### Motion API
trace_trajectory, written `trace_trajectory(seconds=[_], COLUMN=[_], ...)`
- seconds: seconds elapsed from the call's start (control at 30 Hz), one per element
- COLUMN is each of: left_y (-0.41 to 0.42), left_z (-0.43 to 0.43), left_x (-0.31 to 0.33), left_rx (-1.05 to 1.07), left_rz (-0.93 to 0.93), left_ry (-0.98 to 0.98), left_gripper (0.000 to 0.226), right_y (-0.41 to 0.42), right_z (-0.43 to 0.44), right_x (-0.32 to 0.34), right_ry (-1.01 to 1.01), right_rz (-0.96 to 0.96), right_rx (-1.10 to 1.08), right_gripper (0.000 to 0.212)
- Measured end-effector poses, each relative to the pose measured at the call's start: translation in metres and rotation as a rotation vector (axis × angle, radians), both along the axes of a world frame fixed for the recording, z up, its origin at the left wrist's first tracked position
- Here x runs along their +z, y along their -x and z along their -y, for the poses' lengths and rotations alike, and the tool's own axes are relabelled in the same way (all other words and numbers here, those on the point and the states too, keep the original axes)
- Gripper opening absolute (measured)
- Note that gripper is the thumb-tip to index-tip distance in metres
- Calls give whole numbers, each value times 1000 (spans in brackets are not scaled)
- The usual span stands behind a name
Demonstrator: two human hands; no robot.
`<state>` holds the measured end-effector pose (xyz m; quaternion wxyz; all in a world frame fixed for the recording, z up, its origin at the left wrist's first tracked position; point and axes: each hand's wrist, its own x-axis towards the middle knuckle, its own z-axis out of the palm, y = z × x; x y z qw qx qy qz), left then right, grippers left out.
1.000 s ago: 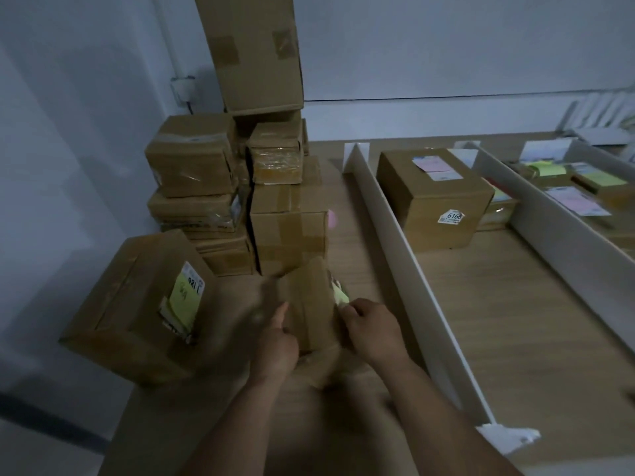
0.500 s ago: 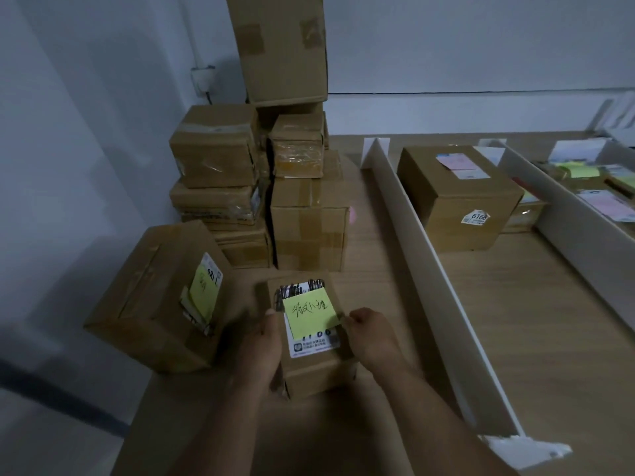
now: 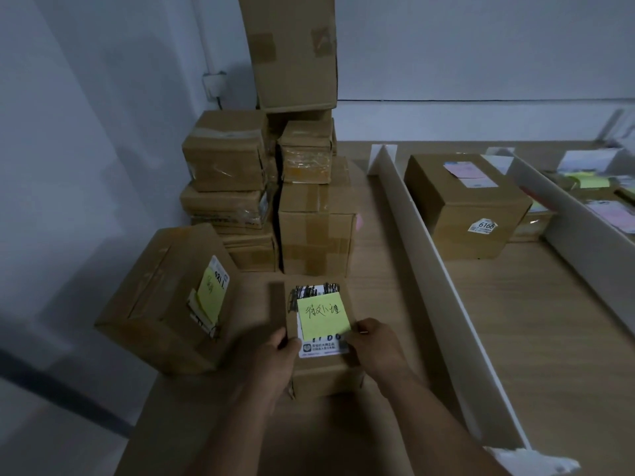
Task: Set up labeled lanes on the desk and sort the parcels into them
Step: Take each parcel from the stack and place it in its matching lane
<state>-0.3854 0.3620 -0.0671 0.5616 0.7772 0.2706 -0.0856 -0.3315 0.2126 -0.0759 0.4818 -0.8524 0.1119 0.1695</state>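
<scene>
Cardboard parcel (image 3: 326,376) bearing a yellow note (image 3: 323,319) is clasped over the tabletop (image 3: 385,286): left grip (image 3: 275,362) holds one side, right grip (image 3: 374,348) the other.

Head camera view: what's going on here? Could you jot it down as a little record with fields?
Held: small box, a hand at each side
Left hand: grips the box's left edge
Right hand: grips the right edge, thumb by the yellow note
Note: handwritten, stuck over a white label
Left of it: larger box with its own note
Behind: stack of boxes
Right: white divider, then a big box in the next lane
Surface: desk
</scene>
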Motion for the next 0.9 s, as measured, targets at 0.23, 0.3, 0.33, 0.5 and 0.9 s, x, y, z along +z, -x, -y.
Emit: trace_trajectory(seconds=[0.23, 0.3, 0.33, 0.5, 0.9], left_y=[5, 2, 0, -15, -48], left_z=[11, 17, 20, 36, 114], left_x=[3, 2, 4, 17, 63], left_rx=[-24, 34, 49, 20, -128], left_rz=[115, 233, 298, 515, 731], left_ry=[79, 100, 100, 131, 133], left_gripper=[51, 56, 58, 59, 57], right_y=[14, 19, 22, 30, 17], right_z=[6, 6, 7, 18, 94], right_x=[7, 18, 24, 55, 93], right_ry=[-173, -257, -302, -452, -464], right_rz=[126, 262, 324, 519, 713], right_rx=[-71, -134, -157, -217, -357], right_gripper=[19, 30, 33, 41, 46])
